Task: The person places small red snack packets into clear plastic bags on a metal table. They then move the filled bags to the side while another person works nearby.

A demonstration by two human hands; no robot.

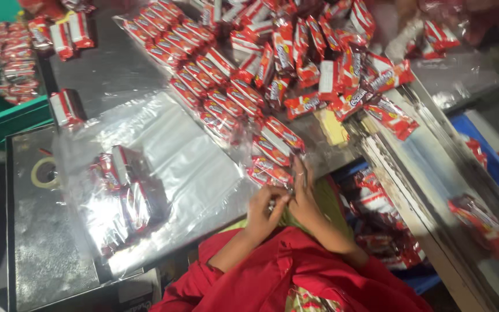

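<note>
My left hand (264,209) and my right hand (302,199) meet at the near edge of the metal table (105,69). Both pinch the open end of a long clear plastic bag (226,104) packed with rows of small red snack packets. The bag runs away from me toward the far left. My red sleeves fill the bottom of the view. A second clear bag (163,150) lies flat to the left, with a few red packets (123,190) inside its near end.
A loose heap of red packets (319,52) covers the far middle of the table. A tape roll (44,172) lies at the left. More packets sit on a green crate (12,58), on a metal chute (480,222) at right, and below the table (376,219).
</note>
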